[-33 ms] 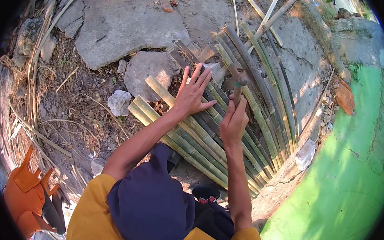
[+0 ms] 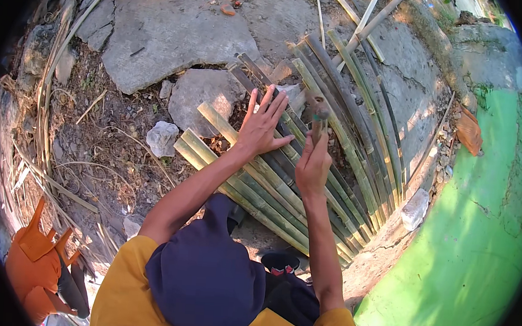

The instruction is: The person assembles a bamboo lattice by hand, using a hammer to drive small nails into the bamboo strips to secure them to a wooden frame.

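My left hand [image 2: 263,127] lies flat with fingers spread on a panel of split bamboo slats [image 2: 337,191] laid side by side on the ground. My right hand [image 2: 313,165] is just right of it, shut around the wooden handle of a hammer [image 2: 319,111]. The hammer's head points up and away, above the slats. Green and darker grey-brown slats run diagonally from the near left to the far right. My dark blue cap [image 2: 206,279] and yellow sleeves fill the lower edge.
A grey rock [image 2: 202,93] and a small white stone [image 2: 162,138] lie left of the slats, behind them a broken concrete slab [image 2: 173,32]. Another white stone [image 2: 415,208] sits by a green painted surface [image 2: 477,248]. An orange plastic chair [image 2: 34,262] lies at the lower left.
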A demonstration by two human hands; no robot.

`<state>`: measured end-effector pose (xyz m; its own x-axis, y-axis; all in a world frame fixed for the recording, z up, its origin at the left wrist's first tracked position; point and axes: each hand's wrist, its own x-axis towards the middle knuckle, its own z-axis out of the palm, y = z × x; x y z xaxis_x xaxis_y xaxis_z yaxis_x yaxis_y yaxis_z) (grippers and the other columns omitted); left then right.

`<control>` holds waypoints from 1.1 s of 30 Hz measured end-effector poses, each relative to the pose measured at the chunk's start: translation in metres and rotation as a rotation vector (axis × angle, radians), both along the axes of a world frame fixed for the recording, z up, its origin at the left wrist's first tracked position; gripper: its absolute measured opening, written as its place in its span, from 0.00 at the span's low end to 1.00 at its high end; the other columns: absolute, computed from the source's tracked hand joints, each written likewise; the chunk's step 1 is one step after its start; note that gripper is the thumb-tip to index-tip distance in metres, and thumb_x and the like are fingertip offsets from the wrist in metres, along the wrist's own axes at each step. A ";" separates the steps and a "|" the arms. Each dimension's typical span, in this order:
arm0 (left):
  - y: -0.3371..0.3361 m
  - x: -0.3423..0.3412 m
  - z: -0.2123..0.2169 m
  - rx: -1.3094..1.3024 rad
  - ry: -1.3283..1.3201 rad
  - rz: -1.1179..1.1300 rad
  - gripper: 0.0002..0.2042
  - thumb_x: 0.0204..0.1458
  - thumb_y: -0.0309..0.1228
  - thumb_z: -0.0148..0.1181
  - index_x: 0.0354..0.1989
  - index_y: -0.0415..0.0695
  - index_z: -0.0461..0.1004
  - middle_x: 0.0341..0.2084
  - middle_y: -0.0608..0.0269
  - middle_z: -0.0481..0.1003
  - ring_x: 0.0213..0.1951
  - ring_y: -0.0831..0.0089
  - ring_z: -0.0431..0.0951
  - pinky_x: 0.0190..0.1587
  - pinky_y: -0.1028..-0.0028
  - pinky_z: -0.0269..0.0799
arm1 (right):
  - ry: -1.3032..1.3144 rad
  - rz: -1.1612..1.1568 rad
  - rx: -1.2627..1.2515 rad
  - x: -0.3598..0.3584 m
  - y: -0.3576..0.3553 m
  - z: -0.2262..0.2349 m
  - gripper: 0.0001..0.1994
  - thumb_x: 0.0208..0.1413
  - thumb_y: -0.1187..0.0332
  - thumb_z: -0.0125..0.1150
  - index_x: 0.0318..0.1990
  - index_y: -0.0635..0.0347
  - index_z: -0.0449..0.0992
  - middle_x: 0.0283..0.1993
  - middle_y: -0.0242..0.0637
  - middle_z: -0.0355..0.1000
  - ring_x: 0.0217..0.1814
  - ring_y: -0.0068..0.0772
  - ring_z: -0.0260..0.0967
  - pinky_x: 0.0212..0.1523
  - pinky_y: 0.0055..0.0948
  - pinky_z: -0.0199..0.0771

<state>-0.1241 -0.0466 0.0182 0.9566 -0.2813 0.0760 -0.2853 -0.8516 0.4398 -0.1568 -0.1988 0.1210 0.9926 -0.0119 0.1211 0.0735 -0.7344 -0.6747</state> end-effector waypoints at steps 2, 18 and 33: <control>-0.004 0.002 -0.002 0.010 -0.005 -0.004 0.52 0.53 0.69 0.57 0.77 0.39 0.61 0.78 0.58 0.58 0.82 0.55 0.41 0.81 0.40 0.26 | 0.214 0.001 -0.112 -0.008 -0.012 -0.027 0.12 0.77 0.65 0.48 0.50 0.66 0.71 0.31 0.57 0.76 0.36 0.68 0.77 0.33 0.55 0.69; 0.006 -0.002 -0.011 -0.027 0.004 0.012 0.52 0.52 0.69 0.58 0.77 0.39 0.60 0.78 0.58 0.58 0.82 0.54 0.43 0.81 0.40 0.27 | 0.322 -0.031 -0.147 -0.004 0.006 -0.024 0.13 0.76 0.63 0.50 0.45 0.67 0.68 0.25 0.63 0.72 0.30 0.74 0.72 0.28 0.59 0.64; 0.008 0.000 -0.003 0.027 0.003 0.009 0.52 0.54 0.70 0.57 0.77 0.38 0.61 0.78 0.58 0.58 0.82 0.55 0.42 0.81 0.40 0.27 | 0.187 -0.148 0.135 0.025 0.015 0.041 0.12 0.76 0.64 0.50 0.44 0.66 0.67 0.30 0.62 0.76 0.33 0.71 0.75 0.28 0.56 0.66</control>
